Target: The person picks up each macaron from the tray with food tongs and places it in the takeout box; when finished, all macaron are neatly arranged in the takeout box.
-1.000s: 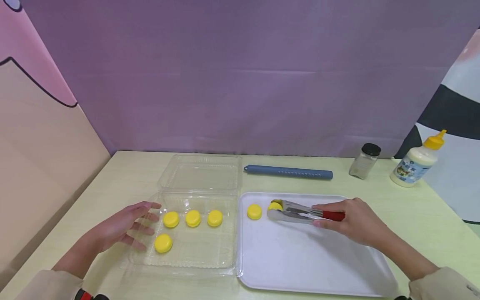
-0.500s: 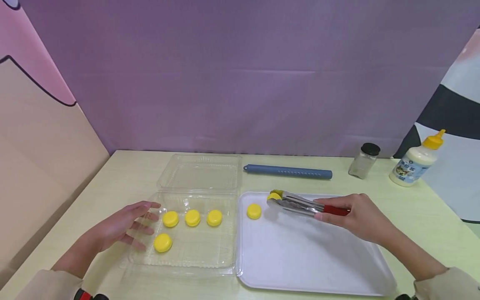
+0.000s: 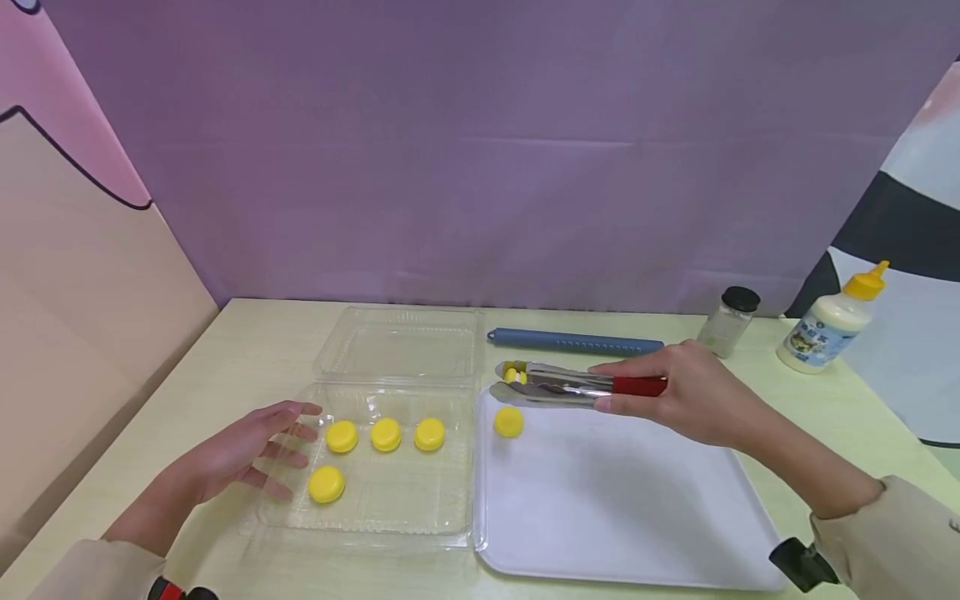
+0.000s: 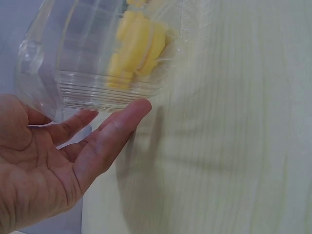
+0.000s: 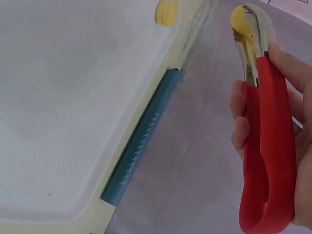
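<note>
My right hand (image 3: 686, 396) grips the red handle of metal tongs (image 3: 562, 385). Between the tongs' tips, raised over the tray's far left corner, is a yellow macaron (image 5: 240, 20). Another macaron (image 3: 508, 422) lies on the white tray (image 3: 637, 500), just below the tongs in the head view. To the left, a clear hinged plastic box (image 3: 405, 500) lies with its lid folded back. Several yellow macarons (image 3: 386, 435) sit inside it, a row along the back and one at front left. My left hand (image 3: 240, 450) has its fingers loosely spread at the box's left wall.
A blue rod with white markings (image 3: 577, 341) lies behind the tray. At the back right stand a black-capped jar (image 3: 726, 329) and a bottle with a yellow nozzle (image 3: 825, 332). A purple curtain (image 3: 495, 167) hangs behind the table (image 3: 270, 350).
My right hand has lifted the tongs with the macaron off the tray and carried them left and away from me, towards the box. The left hand has stayed in place.
</note>
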A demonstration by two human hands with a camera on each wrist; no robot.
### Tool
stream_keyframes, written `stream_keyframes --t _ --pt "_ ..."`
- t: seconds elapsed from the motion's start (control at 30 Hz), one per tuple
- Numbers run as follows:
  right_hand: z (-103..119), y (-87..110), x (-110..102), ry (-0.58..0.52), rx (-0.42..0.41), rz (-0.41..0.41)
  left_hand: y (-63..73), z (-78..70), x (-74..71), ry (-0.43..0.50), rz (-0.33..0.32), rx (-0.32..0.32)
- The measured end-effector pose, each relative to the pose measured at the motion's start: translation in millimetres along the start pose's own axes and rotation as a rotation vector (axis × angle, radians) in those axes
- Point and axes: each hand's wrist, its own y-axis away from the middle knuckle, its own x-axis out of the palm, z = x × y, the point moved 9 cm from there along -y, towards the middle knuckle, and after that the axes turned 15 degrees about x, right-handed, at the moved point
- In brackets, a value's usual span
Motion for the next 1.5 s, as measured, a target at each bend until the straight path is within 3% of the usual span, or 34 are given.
stream_keyframes --t 0.2,0.4,0.6,0.97,1.5 --pt "13 -2.1 1 0.043 -0.019 0.015 0.4 -0.9 1.2 0.003 0.004 0.003" --pt "41 -6.9 -2 0.101 -0.150 -0.021 -0.2 -1.7 0.8 0.001 0.002 0.005" --pt "74 -13.8 6 0.129 -0.226 0.026 -0.5 -0.8 0.4 0.006 -0.001 0.001" --pt "126 -26.4 53 0.259 -0.309 0.163 -1.4 -1.5 0.7 0.011 -0.010 0.002" --pt "149 -37.2 101 0.448 -0.297 0.272 -2.0 -1.2 0.8 0.013 -0.022 -0.008"
